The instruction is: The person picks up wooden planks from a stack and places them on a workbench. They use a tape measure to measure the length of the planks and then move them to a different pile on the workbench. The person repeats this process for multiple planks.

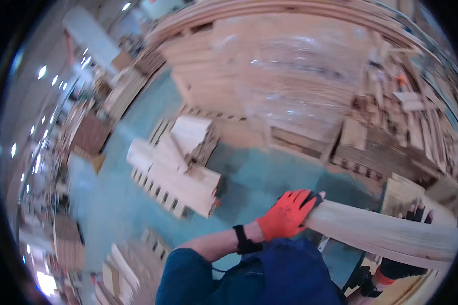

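Your left hand [285,216], in a bright orange glove with black facing, closes over the left end of a long, flat, pale wooden board [381,229] held in front of you and to your right. Your right hand [402,268], in a black-and-orange glove, is bent around the board farther along; the wood hides its middle, and only the fingertips show past the far edge. Your left thumb is out of sight, and the board's right end fades into the dark lens rim. Blur softens the scene; your dark blue clothing [295,272] covers the lower centre.

Below spreads a smooth blue-green floor [249,175], where a slatted wooden pallet [160,193] bears pale planks [180,178]. Beyond rises a broad stack of tan wooden sheets [295,76] wrapped in glossy clear plastic, with jumbled timber offcuts [392,101] at right and small bright ceiling lights [42,72] at far left.
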`<state>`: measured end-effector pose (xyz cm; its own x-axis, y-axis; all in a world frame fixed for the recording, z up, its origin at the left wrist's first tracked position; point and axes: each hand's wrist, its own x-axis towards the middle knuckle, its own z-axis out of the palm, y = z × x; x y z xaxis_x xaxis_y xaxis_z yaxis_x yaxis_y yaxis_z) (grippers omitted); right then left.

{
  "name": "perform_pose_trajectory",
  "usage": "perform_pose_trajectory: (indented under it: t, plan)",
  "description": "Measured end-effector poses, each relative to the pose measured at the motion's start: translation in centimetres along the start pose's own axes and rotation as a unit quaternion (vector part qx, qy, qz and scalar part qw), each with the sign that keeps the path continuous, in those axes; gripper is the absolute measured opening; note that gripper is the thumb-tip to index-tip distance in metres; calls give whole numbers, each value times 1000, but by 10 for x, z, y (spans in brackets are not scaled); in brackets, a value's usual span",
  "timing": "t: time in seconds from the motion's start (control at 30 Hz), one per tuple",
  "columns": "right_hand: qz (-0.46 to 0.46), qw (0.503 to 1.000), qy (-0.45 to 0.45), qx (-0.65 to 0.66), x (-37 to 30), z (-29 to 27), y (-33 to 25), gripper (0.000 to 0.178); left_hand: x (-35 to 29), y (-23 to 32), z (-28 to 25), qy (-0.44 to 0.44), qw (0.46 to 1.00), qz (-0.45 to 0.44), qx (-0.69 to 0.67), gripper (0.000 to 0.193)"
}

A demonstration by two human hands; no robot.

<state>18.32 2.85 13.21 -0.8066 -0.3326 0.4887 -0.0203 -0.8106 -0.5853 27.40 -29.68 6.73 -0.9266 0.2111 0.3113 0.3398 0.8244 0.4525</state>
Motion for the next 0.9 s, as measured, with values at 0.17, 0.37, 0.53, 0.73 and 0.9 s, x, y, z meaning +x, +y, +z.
perform_pose_trajectory:
  t: [0.17,0.37,0.53,0.73,0.9]
  plan:
    - [91,995,-27,3,63,27,85,62,-52,-74,-4,9,994,-110,-25,83]
    - [275,956,-56,83,124,104,237,63,-154,-141,-20,41,957,-281,-59,80]
    - [380,901,-164,-131,121,111,361,59,-240,-143,-38,70,882,-456,-92,77]
    - [634,752,-182,-11,95,130,519,36,-309,-67,-15,191,706,-652,-200,91]
    - [715,630,-298,-54,32,216,607,44,-286,10,-5,295,478,-798,-220,96]
